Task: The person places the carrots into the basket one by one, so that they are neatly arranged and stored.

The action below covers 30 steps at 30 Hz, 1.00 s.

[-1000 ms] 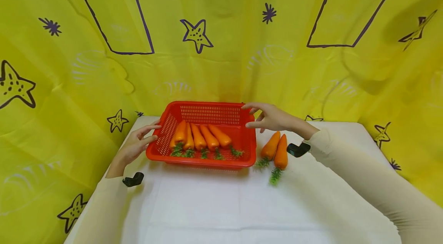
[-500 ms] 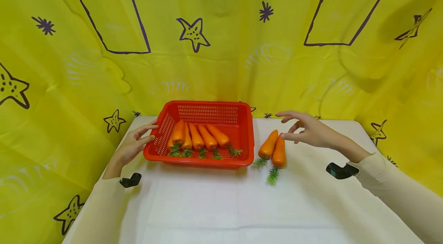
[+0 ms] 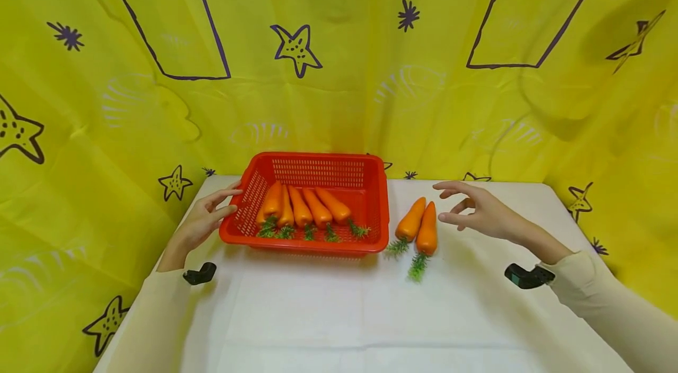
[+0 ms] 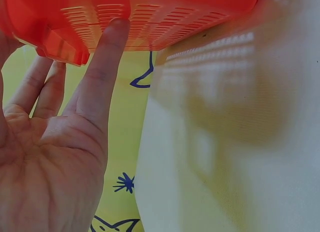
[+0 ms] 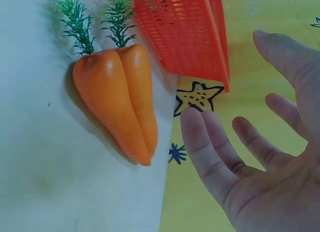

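A red plastic basket point(image 3: 304, 248) with slotted walls stands on the white table, several orange carrots point(image 3: 301, 208) with green tops lying in its left part. My left hand point(image 3: 203, 223) is at the basket's left side, fingertips against the rim and wall; the left wrist view shows its fingers point(image 4: 102, 67) extended, not curled round the rim. To the right of the basket, two more carrots point(image 3: 426, 230) lie side by side, tops toward me. Just right of them my right hand point(image 3: 484, 211) hovers with nothing in it, its fingers point(image 5: 200, 147) loosely bent and spread.
A white cloth covers the table point(image 3: 302, 314). Behind and at both sides hangs a yellow curtain point(image 3: 344, 108) with starfish drawings, close to the basket's back. Black wrist devices point(image 3: 528, 276) sit on both sleeves.
My right hand has moved right, from the basket's right rim to beyond the two loose carrots. The left hand stays at the basket's left side, and the carrots lie as before.
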Tool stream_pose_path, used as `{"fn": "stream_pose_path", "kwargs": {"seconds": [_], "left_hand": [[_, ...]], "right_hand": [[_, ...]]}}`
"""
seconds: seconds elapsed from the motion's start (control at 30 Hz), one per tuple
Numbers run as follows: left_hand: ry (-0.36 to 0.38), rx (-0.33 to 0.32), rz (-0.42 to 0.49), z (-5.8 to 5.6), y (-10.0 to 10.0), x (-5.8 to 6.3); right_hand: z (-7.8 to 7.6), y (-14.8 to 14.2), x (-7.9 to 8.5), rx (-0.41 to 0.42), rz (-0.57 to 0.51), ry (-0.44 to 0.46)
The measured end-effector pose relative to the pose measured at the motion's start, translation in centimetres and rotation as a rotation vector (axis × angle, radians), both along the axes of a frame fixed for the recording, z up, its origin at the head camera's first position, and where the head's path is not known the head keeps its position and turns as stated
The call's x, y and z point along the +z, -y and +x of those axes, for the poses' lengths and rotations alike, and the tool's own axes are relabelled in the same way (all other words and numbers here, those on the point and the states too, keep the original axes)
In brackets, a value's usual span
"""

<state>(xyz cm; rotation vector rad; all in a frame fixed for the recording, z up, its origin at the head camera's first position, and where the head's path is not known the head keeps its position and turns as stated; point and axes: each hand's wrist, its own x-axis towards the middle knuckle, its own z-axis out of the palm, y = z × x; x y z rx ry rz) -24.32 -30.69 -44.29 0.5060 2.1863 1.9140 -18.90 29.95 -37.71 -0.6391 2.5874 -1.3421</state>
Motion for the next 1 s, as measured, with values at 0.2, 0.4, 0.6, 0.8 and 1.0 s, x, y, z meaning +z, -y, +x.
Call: {"fn": "stream_pose_path", "kwargs": {"seconds": [0.2,0.4,0.6,0.8,1.0], "left_hand": [[-0.001,0.004,-0.005,-0.1,0.0,0.0],[-0.003,0.003,-0.006,-0.1,0.0,-0.1],[-0.006,0.004,-0.013,-0.1,-0.1,0.0],[-0.002,0.008,-0.016,-0.1,0.0,0.0],[0.000,0.011,-0.019,-0.1,0.0,0.0]], "right_hand": [[-0.7,0.2,-1.9,-0.049,-0.001,0.030],[-1.1,0.5,-4.0,-0.091,-0.005,0.102],[-1.8,1.0,-5.6,-0.084,0.006,0.197],[-2.3,1.5,-6.8,-0.107,0.058,0.208],[-2.6,2.0,-7.5,-0.149,0.070,0.234]]}}
